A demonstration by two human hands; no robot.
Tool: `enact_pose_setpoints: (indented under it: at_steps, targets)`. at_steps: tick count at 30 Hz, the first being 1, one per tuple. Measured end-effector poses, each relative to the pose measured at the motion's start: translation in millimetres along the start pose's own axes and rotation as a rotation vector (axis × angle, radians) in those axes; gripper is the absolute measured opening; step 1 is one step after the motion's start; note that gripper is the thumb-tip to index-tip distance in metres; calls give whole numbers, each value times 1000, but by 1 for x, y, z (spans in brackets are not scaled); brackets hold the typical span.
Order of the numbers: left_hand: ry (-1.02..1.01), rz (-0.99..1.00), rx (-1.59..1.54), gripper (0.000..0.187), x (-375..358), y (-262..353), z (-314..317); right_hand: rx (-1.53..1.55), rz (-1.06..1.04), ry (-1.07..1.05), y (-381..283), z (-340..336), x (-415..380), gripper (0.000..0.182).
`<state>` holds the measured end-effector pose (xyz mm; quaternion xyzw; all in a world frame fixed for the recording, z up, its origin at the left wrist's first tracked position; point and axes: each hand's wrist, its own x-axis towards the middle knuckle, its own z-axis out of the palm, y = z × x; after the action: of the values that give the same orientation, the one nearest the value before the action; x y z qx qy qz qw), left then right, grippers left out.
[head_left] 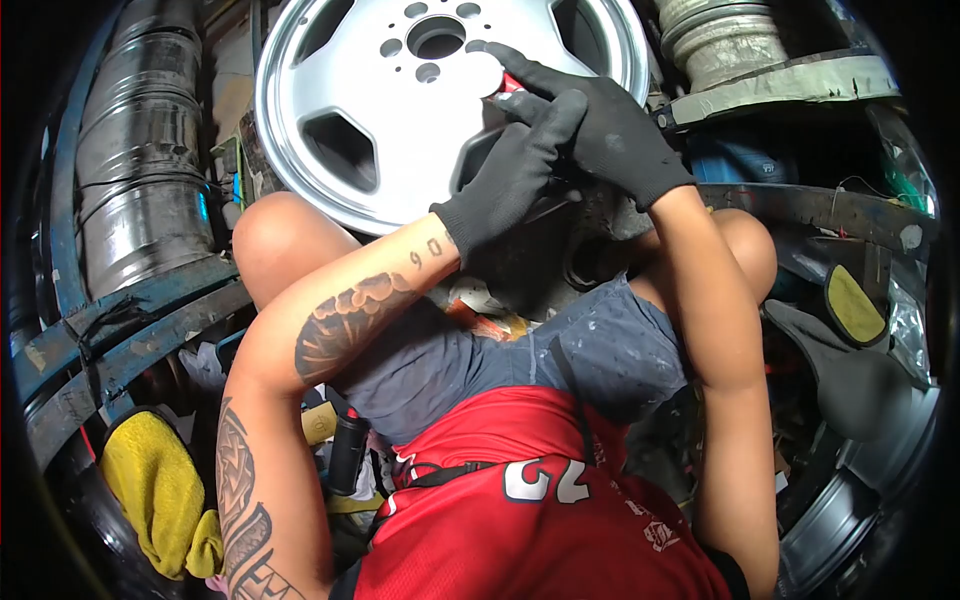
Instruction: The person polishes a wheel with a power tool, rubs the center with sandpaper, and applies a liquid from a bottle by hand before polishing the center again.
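Observation:
A silver alloy wheel rim [410,130] with a round center bore and several bolt holes stands in front of my knees. Both of my hands wear black knit gloves and meet at its right side. My right hand [605,125] grips a small red tool [511,84], with a finger stretched along it toward the hub. A white round piece [478,74], apparently the tool's head, lies against or just over the rim face. My left hand [515,170] is closed beside the right, thumb up, seemingly round the same tool; its grip is partly hidden.
Stacked metal rims [140,130] stand at the left behind a blue metal frame [190,325]. More rims [715,40] are at the upper right, near a pale curved bar [780,88]. Yellow cloths [150,490] hang low left, and a grey-and-yellow piece [855,305] lies right.

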<state>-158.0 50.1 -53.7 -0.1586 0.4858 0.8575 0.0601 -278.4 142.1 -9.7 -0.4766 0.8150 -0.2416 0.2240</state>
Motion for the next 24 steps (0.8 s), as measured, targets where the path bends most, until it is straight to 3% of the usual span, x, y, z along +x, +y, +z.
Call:
enact_pose_setpoints:
  at_steps: [3,7,9,11,12,18,22,24]
  targets:
    - [37,27,-37,63,2,-14,-5,101,-167,94,18,26,11,47]
    - [77,-42,-141,60,-11,-6,12,124,-395,53,31,24,10,45]
    - [80,-140,-92,60,-16,4,17,142,-272,36,29,23,3,46]
    - [134,41,-105,60,-9,-10,17,152,-168,52,20,20,-1,46]
    - [164,132,-110,60,-7,-13,18,151,-175,43,20,24,1,46]
    - [227,-1,4,61,-18,-15,20,123,-249,-38,19,26,4,48]
    - [271,146,45,61,-12,-26,13,112,-153,-65,6,22,2,57]
    - [260,158,0,61,-9,-34,9,72,-240,-78,10,28,7,57]
